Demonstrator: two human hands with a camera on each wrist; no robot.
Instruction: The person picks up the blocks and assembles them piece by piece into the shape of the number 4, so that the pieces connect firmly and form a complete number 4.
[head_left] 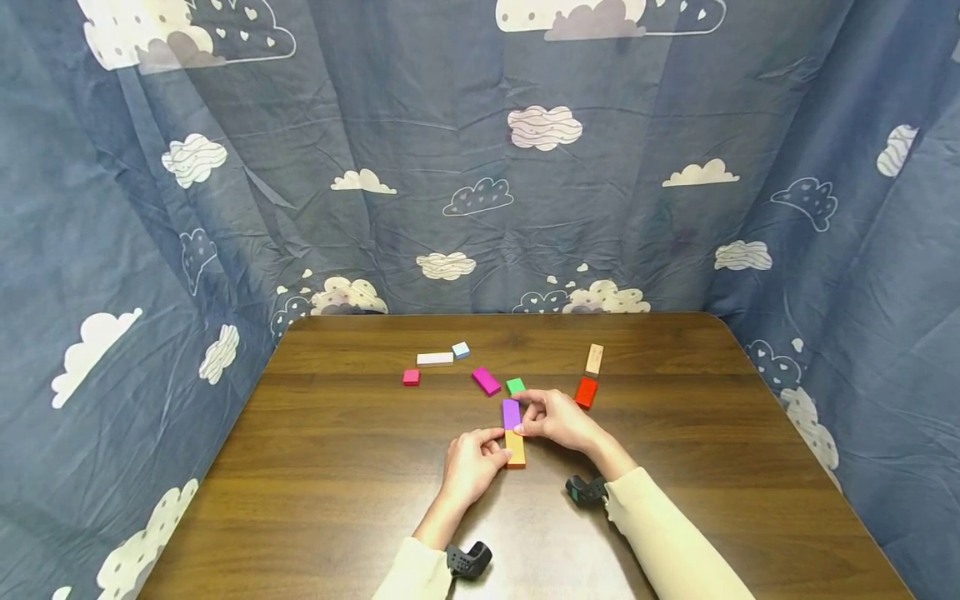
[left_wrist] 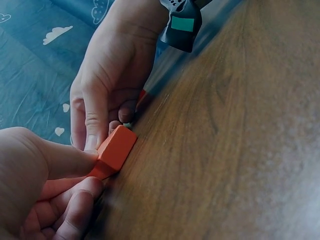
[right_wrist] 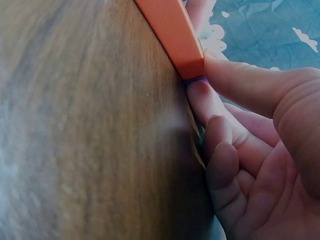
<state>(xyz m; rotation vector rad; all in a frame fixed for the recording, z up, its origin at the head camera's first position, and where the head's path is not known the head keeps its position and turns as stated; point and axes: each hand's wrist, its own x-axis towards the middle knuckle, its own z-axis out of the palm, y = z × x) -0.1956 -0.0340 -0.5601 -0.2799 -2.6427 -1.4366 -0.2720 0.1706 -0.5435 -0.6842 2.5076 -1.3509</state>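
Nearest me on the head feed, dark wristbands [head_left: 468,560] sit at pale sleeves [head_left: 671,533] over the brown tabletop [head_left: 315,467]. I see the left hand [head_left: 472,467] with its grip together on the orange block [head_left: 515,450], thumb and forefinger pinching it at the middle of the tabletop. Just beyond, end to end with it, lies the purple block [head_left: 512,413]. The right hand [head_left: 555,421] has its grip around that one, forefinger at the far end, thumb by the seam.

Past the fingers I make out a green block [head_left: 515,386], a red block [head_left: 586,392] to the right, and a magenta block [head_left: 487,381] and small pinkish-red block [head_left: 412,377] to the left. Farther out are a tan block [head_left: 594,359] by the red one's far end, then a white block [head_left: 435,358] near a light blue block [head_left: 461,350]. Behind everything hangs a blue cloud-print curtain [head_left: 420,225].
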